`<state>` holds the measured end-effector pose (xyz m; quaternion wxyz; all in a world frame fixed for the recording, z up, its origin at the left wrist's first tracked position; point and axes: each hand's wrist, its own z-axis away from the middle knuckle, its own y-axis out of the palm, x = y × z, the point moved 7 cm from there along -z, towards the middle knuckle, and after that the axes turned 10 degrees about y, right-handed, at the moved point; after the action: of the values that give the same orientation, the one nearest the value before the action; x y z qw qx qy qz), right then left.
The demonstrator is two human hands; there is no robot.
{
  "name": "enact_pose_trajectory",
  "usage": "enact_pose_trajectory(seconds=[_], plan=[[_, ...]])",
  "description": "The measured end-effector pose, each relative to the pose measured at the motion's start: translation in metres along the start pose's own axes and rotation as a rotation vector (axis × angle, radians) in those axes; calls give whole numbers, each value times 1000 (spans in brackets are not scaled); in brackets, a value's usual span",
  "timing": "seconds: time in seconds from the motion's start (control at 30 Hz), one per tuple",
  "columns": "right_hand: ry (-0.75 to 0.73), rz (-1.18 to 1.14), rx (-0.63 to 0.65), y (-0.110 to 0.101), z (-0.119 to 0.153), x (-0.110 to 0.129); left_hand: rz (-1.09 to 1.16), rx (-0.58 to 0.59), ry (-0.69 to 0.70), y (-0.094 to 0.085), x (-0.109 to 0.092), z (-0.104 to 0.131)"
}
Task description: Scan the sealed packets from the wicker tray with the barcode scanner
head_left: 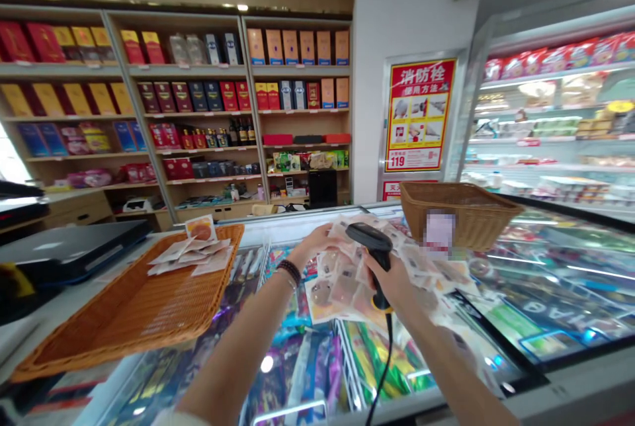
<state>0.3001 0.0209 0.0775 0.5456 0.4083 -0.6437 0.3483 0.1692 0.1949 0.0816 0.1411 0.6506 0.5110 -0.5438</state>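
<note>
My right hand (391, 277) is wrapped round the handle of a black barcode scanner (370, 237). Its head points left over a heap of small clear-and-white food packets (342, 287) spread on the glass top of a freezer. A black cord runs down from the handle. At the heap's far left edge, my left hand (317, 241), with a dark bead bracelet at the wrist, has its fingers closed at the edge of a packet (340, 229). The fingertips are partly hidden. Further left, an orange wicker tray (149, 313) holds several similar packets (193, 255) at its far end.
A brown wicker basket (461, 214) stands on the freezer (526, 307) behind the heap, at the right. Wrapped frozen goods show under the glass. A dark flat device (74, 251) lies left of the tray. Stocked shelves (198, 75) and a lit chiller (555, 108) stand behind.
</note>
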Motion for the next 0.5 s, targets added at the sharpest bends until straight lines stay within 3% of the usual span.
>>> enact_pose_trajectory(seconds=[0.13, 0.27, 0.37, 0.5], plan=[[-1, 46, -75, -27, -4, -9, -358, 55, 94, 25, -17, -16], [-17, 64, -102, -30, -10, -18, -811, 186, 147, 37, -22, -7], [-11, 35, -76, -18, -13, -20, -909, 142, 134, 28, -23, 5], [-34, 18, -51, 2, -14, -18, -895, 22, 99, -9, -20, 22]])
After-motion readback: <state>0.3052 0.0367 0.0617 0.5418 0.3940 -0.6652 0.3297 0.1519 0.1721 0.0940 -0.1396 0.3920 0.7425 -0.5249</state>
